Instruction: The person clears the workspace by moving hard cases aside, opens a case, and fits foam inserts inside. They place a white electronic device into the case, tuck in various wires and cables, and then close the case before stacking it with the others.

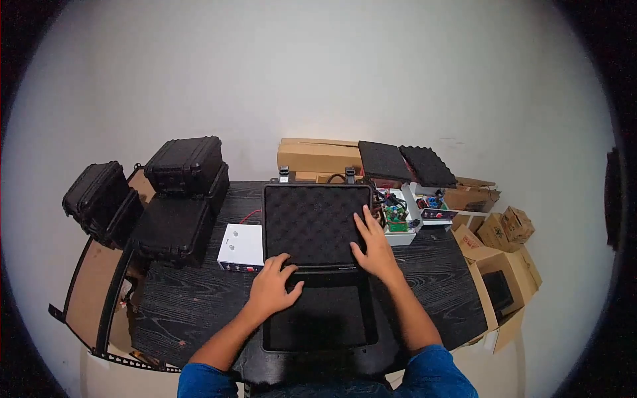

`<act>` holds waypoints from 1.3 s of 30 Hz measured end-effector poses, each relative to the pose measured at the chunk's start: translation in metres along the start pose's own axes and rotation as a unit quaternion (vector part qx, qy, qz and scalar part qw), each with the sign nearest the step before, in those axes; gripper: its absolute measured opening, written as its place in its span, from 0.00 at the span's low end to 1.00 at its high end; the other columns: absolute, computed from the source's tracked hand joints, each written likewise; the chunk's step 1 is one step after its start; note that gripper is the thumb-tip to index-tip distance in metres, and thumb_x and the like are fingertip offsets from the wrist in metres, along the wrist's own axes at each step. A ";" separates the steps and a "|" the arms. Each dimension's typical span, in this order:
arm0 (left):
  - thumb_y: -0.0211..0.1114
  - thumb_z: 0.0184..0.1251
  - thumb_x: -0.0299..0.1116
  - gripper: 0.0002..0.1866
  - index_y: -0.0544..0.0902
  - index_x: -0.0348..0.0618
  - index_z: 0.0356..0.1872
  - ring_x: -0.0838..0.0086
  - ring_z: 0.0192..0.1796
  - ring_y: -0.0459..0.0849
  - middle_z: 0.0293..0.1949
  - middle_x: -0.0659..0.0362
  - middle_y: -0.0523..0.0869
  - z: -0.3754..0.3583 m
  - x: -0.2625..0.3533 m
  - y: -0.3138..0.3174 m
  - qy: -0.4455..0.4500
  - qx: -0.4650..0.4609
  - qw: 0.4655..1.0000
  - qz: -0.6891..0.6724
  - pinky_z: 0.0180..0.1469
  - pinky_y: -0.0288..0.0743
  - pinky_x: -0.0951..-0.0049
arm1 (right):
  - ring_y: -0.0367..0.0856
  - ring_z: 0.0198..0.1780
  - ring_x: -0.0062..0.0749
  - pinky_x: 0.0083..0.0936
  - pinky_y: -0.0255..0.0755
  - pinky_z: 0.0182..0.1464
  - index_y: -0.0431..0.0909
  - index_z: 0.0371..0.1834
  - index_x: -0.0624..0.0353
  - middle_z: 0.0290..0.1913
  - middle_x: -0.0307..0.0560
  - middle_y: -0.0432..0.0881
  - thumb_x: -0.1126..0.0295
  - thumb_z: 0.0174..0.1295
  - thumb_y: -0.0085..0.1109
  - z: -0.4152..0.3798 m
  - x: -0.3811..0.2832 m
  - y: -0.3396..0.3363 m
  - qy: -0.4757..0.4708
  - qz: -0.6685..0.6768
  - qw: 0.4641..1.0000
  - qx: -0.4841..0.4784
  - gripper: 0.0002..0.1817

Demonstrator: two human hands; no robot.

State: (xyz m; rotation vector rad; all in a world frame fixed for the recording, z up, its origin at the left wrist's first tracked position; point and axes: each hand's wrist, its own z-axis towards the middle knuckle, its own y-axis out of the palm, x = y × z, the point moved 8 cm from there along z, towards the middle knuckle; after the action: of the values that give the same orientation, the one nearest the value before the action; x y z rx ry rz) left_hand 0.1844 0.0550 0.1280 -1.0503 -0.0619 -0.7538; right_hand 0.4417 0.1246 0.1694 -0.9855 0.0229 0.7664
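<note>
A black hard case (267,312) lies opened in front of me, its lid raised toward the far side and two latches at the lid's top edge. Dark egg-crate foam (315,222) fills the lid, while the lower half shows a dark, flat inside. My left hand (273,286) is at the lid's lower left corner by the hinge side, fingers apart. On the lid's right side, my right hand (375,251) rests with spread fingers against the foam and rim. Neither hand is wrapped round anything.
Black cases (182,166) are stacked at the left. A white box (242,245) with a red switch sits beside the lid. Opened white boxes with circuit boards (398,219), foam sheets (385,160) and cardboard boxes (318,156) stand behind and right. An open carton (517,285) is beyond the table's right edge.
</note>
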 end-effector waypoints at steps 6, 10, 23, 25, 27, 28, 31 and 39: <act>0.75 0.61 0.43 0.23 0.88 0.39 0.54 0.48 0.69 0.80 0.68 0.43 0.80 0.001 0.002 -0.002 -0.005 0.008 1.000 0.000 0.68 0.79 0.53 | 0.61 0.83 0.63 0.46 0.59 0.82 0.72 0.78 0.57 0.87 0.61 0.55 0.70 0.61 0.72 -0.059 0.012 -0.053 0.019 -0.003 1.000 -0.018 0.38; 0.76 0.58 0.41 0.24 0.87 0.38 0.53 0.45 0.68 0.80 0.67 0.43 0.80 0.003 0.002 -0.001 -0.010 0.015 1.000 0.002 0.69 0.76 0.49 | 0.65 0.81 0.59 0.46 0.60 0.81 0.82 0.66 0.59 0.82 0.61 0.66 0.69 0.62 0.71 -0.123 0.088 -0.141 0.121 -0.077 0.988 0.062 0.26; 0.72 0.57 0.28 0.15 0.85 0.37 0.46 0.46 0.63 0.78 0.57 0.46 0.84 0.005 0.007 0.007 0.037 0.016 0.999 -0.010 0.69 0.69 0.47 | 0.78 0.72 0.55 0.45 0.74 0.73 0.81 0.69 0.60 0.69 0.62 0.82 0.46 0.63 0.71 -0.428 0.379 -0.318 0.660 -0.224 0.717 -0.018 0.37; 0.72 0.57 0.28 0.15 0.85 0.37 0.46 0.46 0.63 0.79 0.56 0.46 0.84 0.006 0.008 0.009 0.034 0.009 0.999 0.002 0.69 0.68 0.47 | 0.76 0.75 0.54 0.45 0.73 0.75 0.78 0.72 0.61 0.71 0.61 0.80 0.45 0.62 0.72 -0.454 0.395 -0.309 0.690 -0.220 0.685 -0.075 0.41; 0.72 0.57 0.27 0.15 0.85 0.37 0.46 0.46 0.62 0.79 0.56 0.46 0.84 0.006 0.010 0.010 0.039 -0.001 0.999 0.019 0.69 0.68 0.48 | 0.75 0.76 0.52 0.43 0.73 0.76 0.77 0.73 0.64 0.72 0.61 0.79 0.42 0.61 0.72 -0.475 0.416 -0.295 0.708 -0.204 0.663 -0.129 0.45; 0.72 0.56 0.27 0.14 0.85 0.37 0.45 0.46 0.62 0.79 0.55 0.46 0.84 0.006 0.011 0.010 0.041 -0.002 0.999 0.023 0.69 0.68 0.48 | 0.76 0.75 0.53 0.44 0.74 0.74 0.79 0.71 0.64 0.71 0.62 0.80 0.44 0.60 0.73 -0.483 0.424 -0.291 0.707 -0.198 0.664 -0.143 0.43; 0.71 0.56 0.26 0.13 0.85 0.37 0.44 0.46 0.62 0.79 0.55 0.46 0.84 0.007 0.012 0.012 0.038 -0.003 0.999 0.033 0.69 0.68 0.48 | 0.81 0.70 0.56 0.44 0.78 0.70 0.84 0.64 0.66 0.67 0.64 0.83 0.51 0.59 0.74 -0.496 0.433 -0.283 0.701 -0.197 0.667 -0.158 0.35; 0.72 0.57 0.27 0.12 0.85 0.36 0.42 0.47 0.61 0.79 0.54 0.46 0.85 0.007 0.009 0.014 0.041 0.005 0.998 0.042 0.68 0.69 0.49 | 0.89 0.55 0.62 0.50 0.83 0.60 0.90 0.44 0.65 0.49 0.70 0.88 0.77 0.56 0.64 -0.468 0.414 -0.324 0.585 -0.298 0.750 0.082 0.13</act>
State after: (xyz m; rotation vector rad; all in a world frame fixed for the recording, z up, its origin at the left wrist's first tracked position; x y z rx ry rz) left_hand 0.2009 0.0595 0.1243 -1.0044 0.0477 -0.7196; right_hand 1.0875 -0.0952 -0.0031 -1.0783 0.8184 -0.5328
